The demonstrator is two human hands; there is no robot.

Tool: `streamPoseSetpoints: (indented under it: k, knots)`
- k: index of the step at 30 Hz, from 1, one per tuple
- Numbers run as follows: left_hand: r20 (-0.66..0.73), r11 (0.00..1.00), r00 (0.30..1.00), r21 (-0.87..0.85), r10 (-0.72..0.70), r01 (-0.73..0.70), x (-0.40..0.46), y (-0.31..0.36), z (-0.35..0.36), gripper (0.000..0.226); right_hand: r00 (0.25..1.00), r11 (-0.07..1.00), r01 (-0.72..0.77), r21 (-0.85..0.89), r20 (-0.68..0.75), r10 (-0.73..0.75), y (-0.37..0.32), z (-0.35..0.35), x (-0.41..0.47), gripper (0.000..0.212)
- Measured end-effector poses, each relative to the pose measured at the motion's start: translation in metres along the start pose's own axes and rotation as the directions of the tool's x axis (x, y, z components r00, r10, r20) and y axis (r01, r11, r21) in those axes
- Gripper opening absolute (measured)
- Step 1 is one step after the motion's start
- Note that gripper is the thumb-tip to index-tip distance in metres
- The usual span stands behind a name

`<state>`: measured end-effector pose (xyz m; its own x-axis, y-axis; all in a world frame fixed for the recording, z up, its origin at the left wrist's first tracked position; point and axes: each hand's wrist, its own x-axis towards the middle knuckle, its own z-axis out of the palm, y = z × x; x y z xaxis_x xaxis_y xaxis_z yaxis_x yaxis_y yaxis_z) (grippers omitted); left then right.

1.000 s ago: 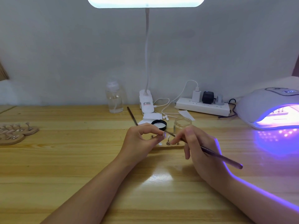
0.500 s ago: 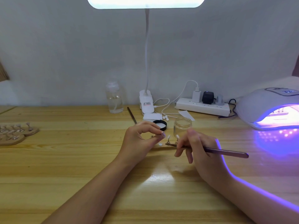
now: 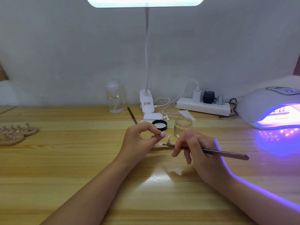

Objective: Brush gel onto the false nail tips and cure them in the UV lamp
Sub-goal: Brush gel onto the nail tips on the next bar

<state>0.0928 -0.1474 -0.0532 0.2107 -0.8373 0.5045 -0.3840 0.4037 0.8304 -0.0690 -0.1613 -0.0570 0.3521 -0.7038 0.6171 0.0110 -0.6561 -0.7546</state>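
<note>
Wooden table point(image 3: 81, 159): all the nail work is carried on it, under a white desk lamp point(image 3: 146, 2).
Brush point(image 3: 225, 154): a second ago it was angled with its tip at the tip stand; it has since been swung flat and drawn back, the handle now pointing right toward the UV lamp point(image 3: 267, 108).
Right hand point(image 3: 199, 151): its fingers are curled round the brush shaft.
Left hand point(image 3: 141, 140): thumb and forefinger are kept pinched on a small false nail tip point(image 3: 162, 133), just left of the stand point(image 3: 168, 141), which remains on the table.
Jar point(image 3: 183, 126): left uncapped behind the stand, its black lid point(image 3: 159, 124) beside it.
Meaning: the stroke on this tip is judged finished; reloading gel or moving on to curing is likely next.
UV lamp: lit violet, well apart at the right.
</note>
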Motion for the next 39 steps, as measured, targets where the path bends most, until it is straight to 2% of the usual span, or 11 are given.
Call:
streamPoseSetpoints:
  k: [4, 7, 9, 14, 18, 23, 26, 30, 34, 36, 39]
  knots:
    - [-0.004, 1.0, 1.0, 0.005, 0.016, -0.016, 0.0004, -0.0017, 0.0, 0.022, 0.999, 0.998, -0.035, -0.056, -0.034, 0.034, 0.0002, -0.0007, 0.0022, 0.039]
    - [0.004, 0.999, 0.999, 0.012, 0.033, -0.033, 0.0005, -0.0026, -0.0003, 0.023, 0.999, 0.999, -0.05, -0.002, 0.02, 0.05, 0.0019, 0.0003, 0.0011, 0.047]
    - [0.002, 0.999, 0.999, 0.011, 0.034, -0.034, 0.0004, -0.0024, -0.0005, 0.023, 1.0, 0.999, -0.03, 0.02, 0.005, 0.03, 0.002, -0.0004, 0.0004, 0.046]
    - [-0.007, 0.998, 0.999, 0.022, 0.052, -0.052, 0.0004, -0.0023, -0.0005, 0.022, 0.998, 0.995, -0.061, -0.073, -0.028, 0.059, -0.0002, -0.001, 0.0031, 0.039]
    - [-0.004, 0.998, 0.999, 0.041, 0.052, -0.052, 0.0004, -0.0028, -0.0001, 0.02, 0.999, 0.999, -0.03, -0.02, -0.013, 0.03, -0.0014, -0.0003, 0.0, 0.046]
    - [-0.004, 0.997, 0.998, 0.048, 0.06, -0.059, 0.0012, -0.0037, -0.0002, 0.019, 0.999, 0.99, -0.042, -0.136, -0.019, 0.04, -0.0027, -0.0014, 0.0026, 0.045]
    - [-0.001, 0.997, 0.998, 0.047, 0.057, -0.057, 0.0008, -0.0031, -0.0001, 0.017, 0.999, 0.996, -0.035, -0.076, 0.008, 0.035, -0.0002, -0.0002, 0.0009, 0.049]
    - [-0.01, 0.996, 0.998, 0.06, 0.062, -0.062, 0.0013, -0.0032, -0.0003, 0.023, 0.998, 0.994, -0.043, -0.104, -0.051, 0.038, 0.0013, -0.0014, 0.0023, 0.04]
    - [-0.012, 0.997, 0.998, 0.049, 0.06, -0.059, 0.0008, -0.0023, 0.0, 0.021, 0.999, 0.995, -0.051, -0.086, -0.004, 0.051, 0.002, 0.0001, 0.0012, 0.043]
    - [-0.016, 0.997, 0.998, 0.052, 0.056, -0.055, 0.0007, -0.0019, -0.0002, 0.019, 0.999, 0.998, -0.038, -0.059, -0.02, 0.037, 0.0015, 0.0004, 0.0007, 0.042]
    - [-0.013, 0.996, 0.998, 0.062, 0.06, -0.059, 0.0008, -0.0019, -0.0004, 0.02, 0.998, 0.993, -0.049, -0.109, -0.05, 0.044, 0.0008, -0.0007, 0.003, 0.038]
